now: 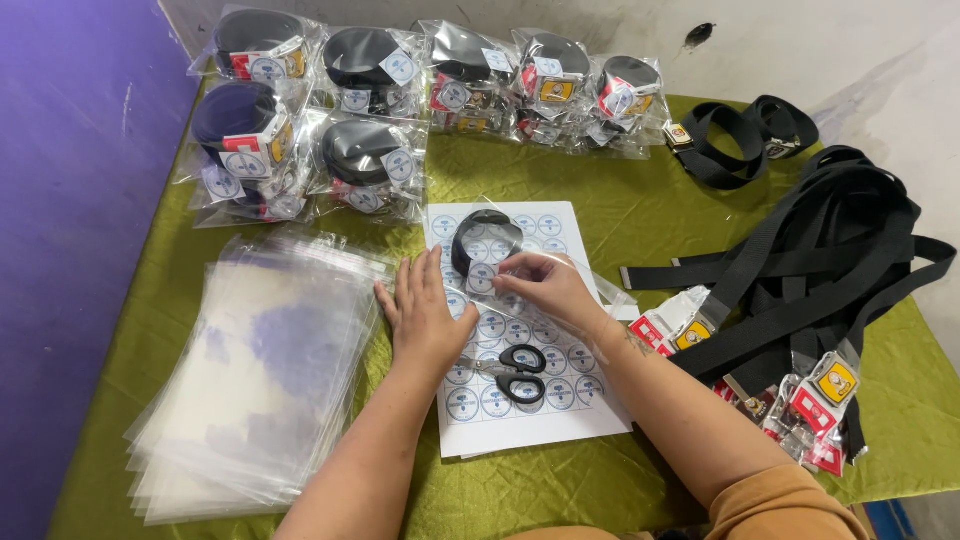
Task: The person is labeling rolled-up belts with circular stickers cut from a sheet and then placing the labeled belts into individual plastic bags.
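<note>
**Bagged belt held down over the sticker sheet**

The left hand point(425, 315) lies flat, fingers together and stretched out, grasping nothing; it presses on the left edge of the sticker sheet point(520, 400) where that edge meets the clear bag, so it seems to pin both against the bench point(620, 210) while the other hand works.

The right hand point(548, 285) has its grip pinched shut at the fingertips, just beside the left hand's fingertips. It appears to nip the clear bag point(600, 290) near its mouth, or a round sticker there; which of the two cannot be told. The coiled belt point(480, 240) sits inside that bag, just beyond both hands, lying on the upper part of the sheet.

Scissors point(515, 370) rest on the sheet just behind the right hand, between the two forearms, handles toward the right arm, within easy reach.

To the left of the left hand, touching its outer edge, lies a fanned stack of empty bags point(260, 380), close enough to draw from. Beyond the hands, along the far edge, finished bagged belts point(400, 100) stand in rows, out of the way. To the right of the right hand, loose belts point(820, 270) with carded buckles sprawl in a heap.
</note>
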